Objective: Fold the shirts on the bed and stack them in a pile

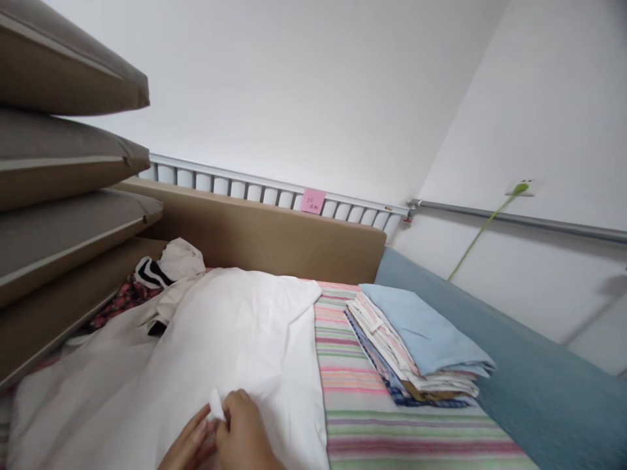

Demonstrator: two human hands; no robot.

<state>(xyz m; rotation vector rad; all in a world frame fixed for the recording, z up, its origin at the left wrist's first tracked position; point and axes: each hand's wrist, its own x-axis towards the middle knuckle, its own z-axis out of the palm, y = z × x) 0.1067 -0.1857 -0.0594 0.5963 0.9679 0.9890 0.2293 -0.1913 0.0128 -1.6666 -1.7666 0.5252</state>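
Close together, left hand (191, 442) and right hand (246, 431), narrowed to a pinch on a raised fold (216, 403) of one white cloth (245, 326), spread at lower centre over a striped bedsheet (353, 427). Around it, four stacked cushions (68, 225) at left, one pile of folded clothes (426, 333) at right, and one pink note (313, 201) on the radiator (221, 186), handwritten, too small to read surely. Between cloth edge and pile, a band of sheet.

Cloth (235, 333) is white — sheet (350, 384) striped pink and green.
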